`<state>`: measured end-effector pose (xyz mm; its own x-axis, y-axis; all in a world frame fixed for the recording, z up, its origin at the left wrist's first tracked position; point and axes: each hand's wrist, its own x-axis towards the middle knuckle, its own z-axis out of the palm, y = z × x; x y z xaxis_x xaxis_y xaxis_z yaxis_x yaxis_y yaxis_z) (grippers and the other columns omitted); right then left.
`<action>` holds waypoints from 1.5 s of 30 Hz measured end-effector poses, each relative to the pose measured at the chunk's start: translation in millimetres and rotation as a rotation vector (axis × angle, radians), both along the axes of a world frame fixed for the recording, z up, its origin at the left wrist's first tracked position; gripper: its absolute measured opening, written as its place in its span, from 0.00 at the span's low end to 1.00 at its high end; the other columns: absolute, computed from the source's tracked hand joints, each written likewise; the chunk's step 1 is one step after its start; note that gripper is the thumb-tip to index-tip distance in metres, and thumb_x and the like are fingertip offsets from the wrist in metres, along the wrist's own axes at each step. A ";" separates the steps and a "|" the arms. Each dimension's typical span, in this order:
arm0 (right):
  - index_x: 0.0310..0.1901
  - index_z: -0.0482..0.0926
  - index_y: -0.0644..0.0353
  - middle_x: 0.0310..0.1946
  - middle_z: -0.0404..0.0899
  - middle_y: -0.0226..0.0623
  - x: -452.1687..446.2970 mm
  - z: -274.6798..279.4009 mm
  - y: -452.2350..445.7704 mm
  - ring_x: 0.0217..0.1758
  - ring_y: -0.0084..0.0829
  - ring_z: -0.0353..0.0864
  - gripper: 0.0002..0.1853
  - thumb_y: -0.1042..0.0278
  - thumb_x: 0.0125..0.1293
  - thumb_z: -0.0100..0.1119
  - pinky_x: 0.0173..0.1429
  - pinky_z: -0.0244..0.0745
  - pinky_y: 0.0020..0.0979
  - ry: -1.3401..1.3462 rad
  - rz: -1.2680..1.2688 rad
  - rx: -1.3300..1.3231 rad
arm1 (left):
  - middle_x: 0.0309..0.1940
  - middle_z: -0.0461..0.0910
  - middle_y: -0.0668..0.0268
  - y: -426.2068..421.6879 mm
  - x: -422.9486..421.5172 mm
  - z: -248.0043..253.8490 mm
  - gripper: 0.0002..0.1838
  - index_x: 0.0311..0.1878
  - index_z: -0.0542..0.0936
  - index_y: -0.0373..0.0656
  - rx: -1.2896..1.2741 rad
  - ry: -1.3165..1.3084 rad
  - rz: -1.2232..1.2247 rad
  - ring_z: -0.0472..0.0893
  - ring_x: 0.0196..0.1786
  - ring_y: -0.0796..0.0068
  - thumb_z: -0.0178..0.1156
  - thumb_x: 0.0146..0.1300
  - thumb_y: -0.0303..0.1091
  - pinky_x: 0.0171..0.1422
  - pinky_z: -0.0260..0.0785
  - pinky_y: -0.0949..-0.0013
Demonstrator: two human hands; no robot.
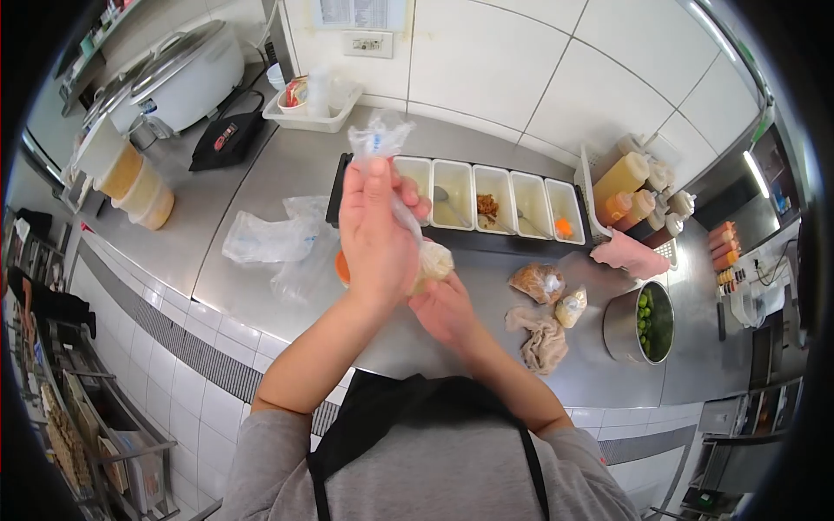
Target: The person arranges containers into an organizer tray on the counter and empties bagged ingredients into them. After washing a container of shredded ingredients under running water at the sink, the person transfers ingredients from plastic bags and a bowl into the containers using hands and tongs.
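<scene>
My left hand [380, 227] is raised in front of the condiment containers, its fingers wrapped round the gathered neck of a clear plastic bag [380, 137]. The loose top of the bag sticks up above my thumb. Lower down, the bag bulges with pale yellowish contents [435, 263]. My right hand [445, 308] cups this filled end from below, fingers closed against it. Behind my left wrist an orange rounded thing [342, 267] is partly hidden. Empty-looking clear plastic bags [274, 236] lie on the steel counter to the left.
A black rack [486, 240] of white condiment tubs stands behind my hands. To the right are a bag of brown food [537, 283], a small pale bag [571, 307], a crumpled cloth [540, 339], a steel pot [621, 326] with green fruit and sauce bottles [622, 178]. Stacked tubs [139, 193] stand left.
</scene>
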<state>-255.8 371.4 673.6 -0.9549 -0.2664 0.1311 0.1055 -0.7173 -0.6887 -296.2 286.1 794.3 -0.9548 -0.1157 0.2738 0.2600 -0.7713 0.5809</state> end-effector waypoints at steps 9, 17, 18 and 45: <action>0.48 0.69 0.58 0.37 0.75 0.39 -16.6 28.9 17.8 0.27 0.31 0.75 0.22 0.47 0.63 0.46 0.27 0.71 0.28 -0.250 0.041 -0.282 | 0.29 0.66 0.72 -49.8 -34.8 -5.3 0.12 0.42 0.70 0.43 0.040 -0.074 -0.128 0.66 0.33 0.78 0.41 0.68 0.40 0.39 0.61 0.73; 0.42 0.71 0.57 0.28 0.75 0.33 -39.9 69.1 30.0 0.13 0.23 0.66 0.20 0.46 0.63 0.49 0.10 0.54 0.20 -0.285 -0.220 0.170 | 0.12 0.56 0.74 -110.1 -100.3 -45.1 0.16 0.28 0.71 0.48 0.355 0.138 -0.450 0.56 0.14 0.79 0.45 0.64 0.48 0.22 0.56 0.74; 0.42 0.71 0.57 0.28 0.75 0.32 -46.7 77.1 26.1 0.14 0.22 0.67 0.20 0.47 0.63 0.50 0.11 0.56 0.20 -0.260 -0.268 0.285 | 0.12 0.56 0.74 -116.6 -114.3 -50.3 0.17 0.27 0.71 0.49 0.314 0.174 -0.383 0.55 0.13 0.80 0.46 0.63 0.50 0.21 0.55 0.74; 0.47 0.74 0.63 0.33 0.78 0.41 -155.5 136.8 -36.7 0.35 0.30 0.77 0.32 0.48 0.45 0.68 0.41 0.71 0.29 -0.051 -0.325 1.722 | 0.33 0.80 0.64 -131.6 -246.7 -40.3 0.12 0.42 0.78 0.35 -1.026 0.201 -0.751 0.78 0.35 0.80 0.61 0.55 0.29 0.39 0.72 0.77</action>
<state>-411.3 334.7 810.4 -0.9868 0.1282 -0.0992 0.1620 0.7672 -0.6206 -542.9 154.5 754.1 -0.6258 0.7774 0.0630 0.1102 0.0081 0.9939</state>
